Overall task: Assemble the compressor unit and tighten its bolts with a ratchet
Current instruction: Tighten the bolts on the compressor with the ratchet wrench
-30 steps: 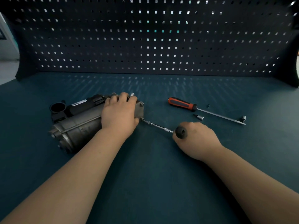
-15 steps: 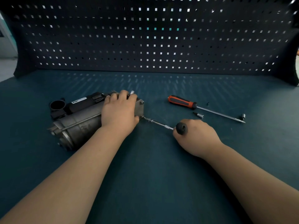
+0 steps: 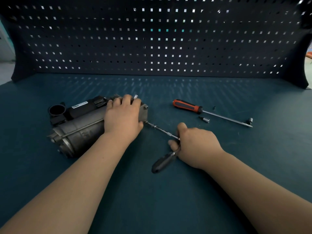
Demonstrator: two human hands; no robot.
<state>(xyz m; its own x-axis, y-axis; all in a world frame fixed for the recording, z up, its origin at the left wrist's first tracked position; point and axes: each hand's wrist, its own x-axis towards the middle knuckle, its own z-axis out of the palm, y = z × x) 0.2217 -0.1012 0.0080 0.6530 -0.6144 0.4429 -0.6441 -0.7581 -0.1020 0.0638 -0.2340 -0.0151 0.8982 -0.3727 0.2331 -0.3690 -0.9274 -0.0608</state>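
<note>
The grey compressor unit (image 3: 81,130) lies on its side at the left of the bench, with a black housing along its far side. My left hand (image 3: 124,117) grips its right end block, fingers curled over the top. A ratchet (image 3: 162,162) with a thin extension bar (image 3: 160,130) reaches from a bolt on the block's right face toward me. My right hand (image 3: 195,146) grips the ratchet near its head, and the black handle sticks out to the lower left.
An orange-and-black screwdriver (image 3: 187,106) with a long shaft lies right of the compressor. A small socket (image 3: 205,119) lies beside it, another socket (image 3: 250,120) near its tip. A dark perforated panel (image 3: 155,39) closes the back of the teal bench (image 3: 152,200).
My right hand has swung the ratchet handle down toward me; its black handle now points lower left instead of showing only its end. My left hand stays on the compressor.
</note>
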